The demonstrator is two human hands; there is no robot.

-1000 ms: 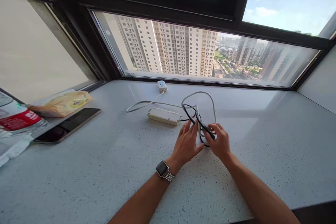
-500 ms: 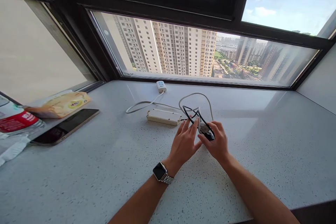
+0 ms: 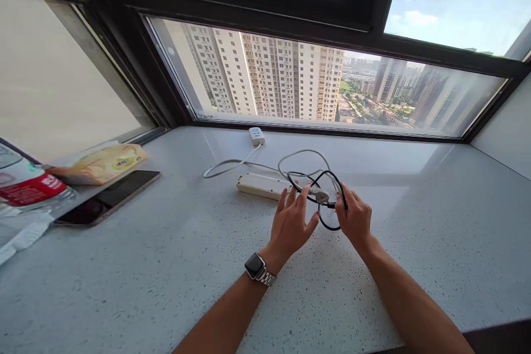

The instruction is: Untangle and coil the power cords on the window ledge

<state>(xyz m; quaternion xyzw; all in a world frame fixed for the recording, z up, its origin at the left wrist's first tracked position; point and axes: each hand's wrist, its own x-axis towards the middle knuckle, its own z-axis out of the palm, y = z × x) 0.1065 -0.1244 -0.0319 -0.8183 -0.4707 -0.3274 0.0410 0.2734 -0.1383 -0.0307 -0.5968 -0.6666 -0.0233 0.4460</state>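
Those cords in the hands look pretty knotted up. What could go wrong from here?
The black cable loops through the grey cord, so pulling with the right hand may tighten the tangle instead of freeing it. The left hand pinches near a small plug; a tug could strain that joint. The grey cord seems to run to the white power strip, which might get dragged across the sill.

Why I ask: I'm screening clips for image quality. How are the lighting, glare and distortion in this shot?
Head view: bright daylight through the window; the speckled sill carries a pale sheen and soft shadows near both hands; wide-angle bending bows the window frame; left hand, right hand and black cable look sharp.
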